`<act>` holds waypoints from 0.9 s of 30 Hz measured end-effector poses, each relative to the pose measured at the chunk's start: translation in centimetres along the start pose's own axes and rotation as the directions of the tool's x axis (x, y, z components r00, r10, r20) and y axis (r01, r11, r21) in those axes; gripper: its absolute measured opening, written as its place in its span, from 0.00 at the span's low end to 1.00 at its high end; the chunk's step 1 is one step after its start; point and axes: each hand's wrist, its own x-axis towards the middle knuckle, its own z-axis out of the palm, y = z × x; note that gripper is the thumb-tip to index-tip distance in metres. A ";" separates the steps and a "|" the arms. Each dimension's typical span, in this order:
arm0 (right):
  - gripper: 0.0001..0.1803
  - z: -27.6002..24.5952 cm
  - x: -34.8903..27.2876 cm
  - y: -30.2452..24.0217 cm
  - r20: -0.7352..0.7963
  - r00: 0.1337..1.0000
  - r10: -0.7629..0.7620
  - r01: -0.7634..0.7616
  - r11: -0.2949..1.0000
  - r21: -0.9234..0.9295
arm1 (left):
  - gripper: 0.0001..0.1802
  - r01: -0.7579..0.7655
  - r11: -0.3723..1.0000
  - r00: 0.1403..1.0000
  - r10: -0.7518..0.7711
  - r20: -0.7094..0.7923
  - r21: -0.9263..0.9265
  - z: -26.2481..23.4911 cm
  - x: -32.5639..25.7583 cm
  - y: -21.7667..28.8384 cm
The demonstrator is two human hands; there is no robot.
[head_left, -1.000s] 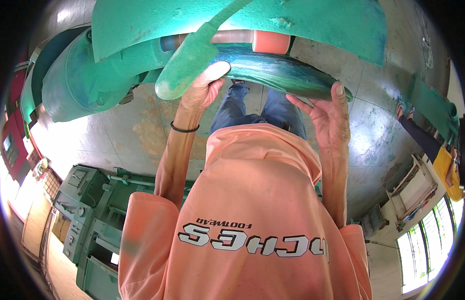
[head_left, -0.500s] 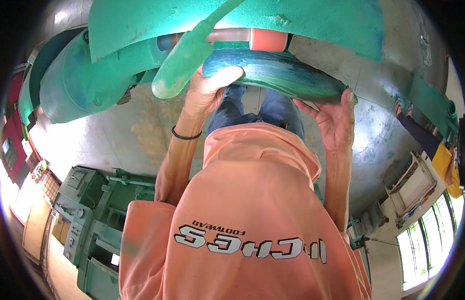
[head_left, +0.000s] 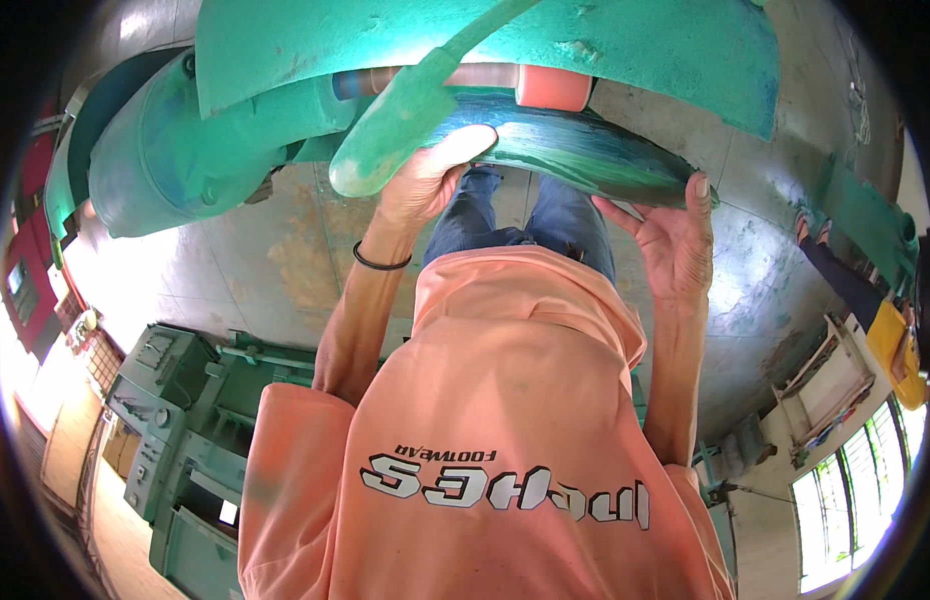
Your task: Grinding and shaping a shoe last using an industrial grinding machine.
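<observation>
Container-wise, a rounded green housing (head_left: 150, 160) is being seen at the left, its insides being hidden by its own wall. An orange roller (head_left: 555, 87) is being partly overhung by a curved green hood (head_left: 285, 45).

A glossy blue-green curved piece (head_left: 590, 150) is being held up just below the roller; whether they're touching isn't being shown clearly. Its long axis is being kept roughly crosswise, with the right end being tipped a bit lower in view.

The left end is being clamped by the left hand (head_left: 430, 185), thumb over the near face, fingers being partly blocked by a green paddle-shaped part (head_left: 385, 145). The right end is being held loosely by the right hand (head_left: 677, 255), thumb at the tip, fingers being spread along the lower edge.
</observation>
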 end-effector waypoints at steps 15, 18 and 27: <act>0.40 -1.3 -2.0 -1.0 -0.018 0.999 -0.046 0.046 0.998 -0.035 | 0.28 -0.108 0.983 0.988 0.090 0.123 0.147 3.9 0.4 -0.6; 0.39 0.2 -1.2 -1.4 -0.013 1.000 -0.023 0.022 0.995 -0.102 | 0.27 -0.110 0.983 0.990 0.095 0.103 0.147 3.1 0.8 -0.6; 0.43 0.3 -0.3 -1.1 -0.031 1.000 0.004 -0.007 0.995 -0.103 | 0.25 -0.089 0.988 0.996 0.092 -0.018 0.126 2.7 0.7 -0.3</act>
